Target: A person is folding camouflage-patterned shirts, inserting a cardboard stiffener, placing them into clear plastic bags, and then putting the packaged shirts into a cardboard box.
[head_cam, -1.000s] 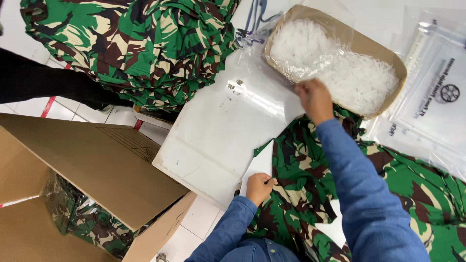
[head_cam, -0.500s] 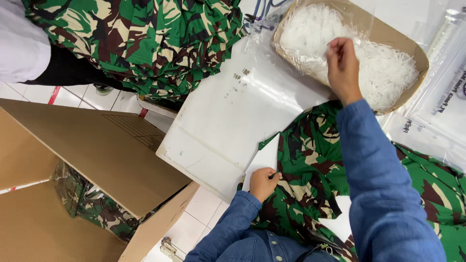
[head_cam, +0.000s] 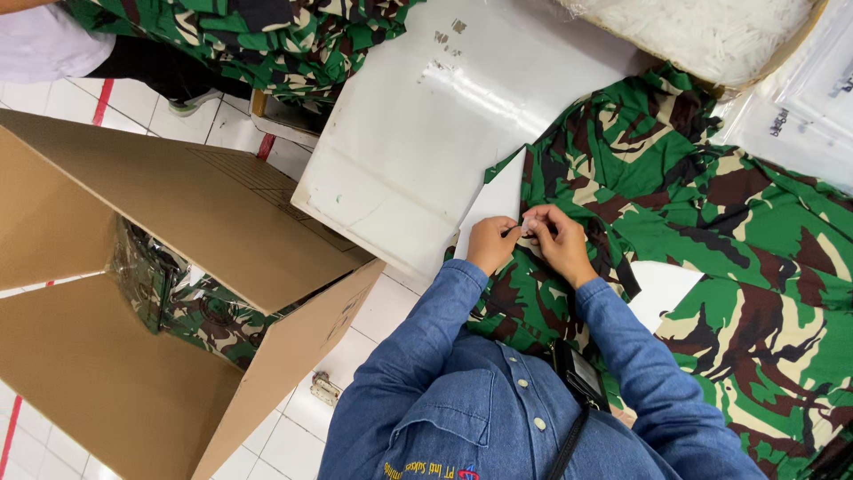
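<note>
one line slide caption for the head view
Both hands, left hand and right hand, pinch a small white piece on a camouflage garment.

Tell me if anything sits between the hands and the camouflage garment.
Nothing visible does. The left hand and right hand rest directly on the camouflage garment, pinching a small white piece between their fingertips at its edge.

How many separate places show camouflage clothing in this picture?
3. One garment lies on the table under both hands; a heap sits at the top left; bagged pieces lie inside the cardboard box. More may be hidden in the box.
</note>
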